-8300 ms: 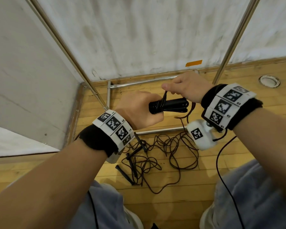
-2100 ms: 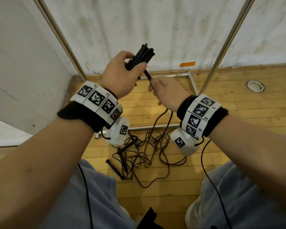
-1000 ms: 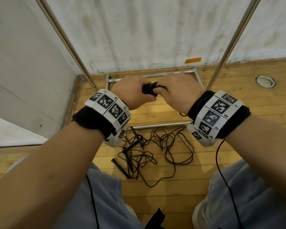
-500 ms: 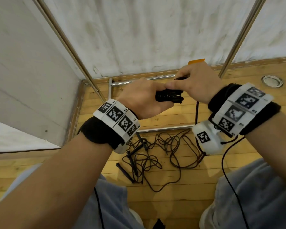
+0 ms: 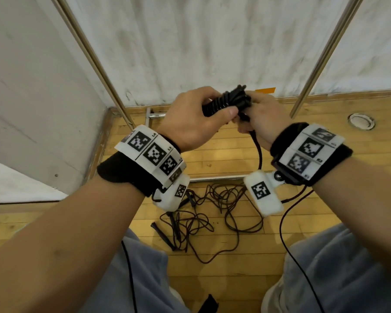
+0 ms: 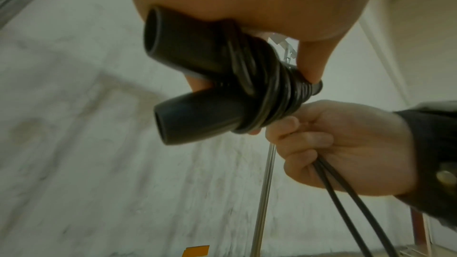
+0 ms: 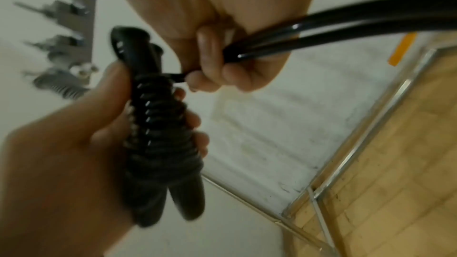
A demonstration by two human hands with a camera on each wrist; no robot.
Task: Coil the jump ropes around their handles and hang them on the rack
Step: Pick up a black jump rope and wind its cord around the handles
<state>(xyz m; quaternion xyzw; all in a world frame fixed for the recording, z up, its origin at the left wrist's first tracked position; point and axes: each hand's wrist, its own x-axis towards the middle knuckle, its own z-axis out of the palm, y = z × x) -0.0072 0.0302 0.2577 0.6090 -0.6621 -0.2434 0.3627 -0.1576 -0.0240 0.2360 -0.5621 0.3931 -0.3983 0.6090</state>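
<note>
My left hand (image 5: 196,118) grips a pair of black jump rope handles (image 5: 226,103) held side by side, with black rope coiled in tight turns around their middle (image 6: 269,89). My right hand (image 5: 261,118) is fisted round the doubled loose rope (image 6: 341,192) right beside the coil (image 7: 160,124). That loose rope (image 5: 259,150) hangs down past my right wrist. The rack's metal poles (image 5: 325,55) rise behind my hands, and its hooks (image 7: 61,77) show blurred in the right wrist view.
Other jump ropes (image 5: 203,220) lie tangled on the wooden floor between my knees, with black handles (image 5: 163,236) sticking out. The rack's base bars (image 5: 212,178) lie on the floor by the white wall (image 5: 201,41). A round floor fitting (image 5: 360,122) is at the right.
Over the last seconds my right hand has circled the handles, laying on more turns. Since half a second ago it dropped from above the handles to beside and below them.
</note>
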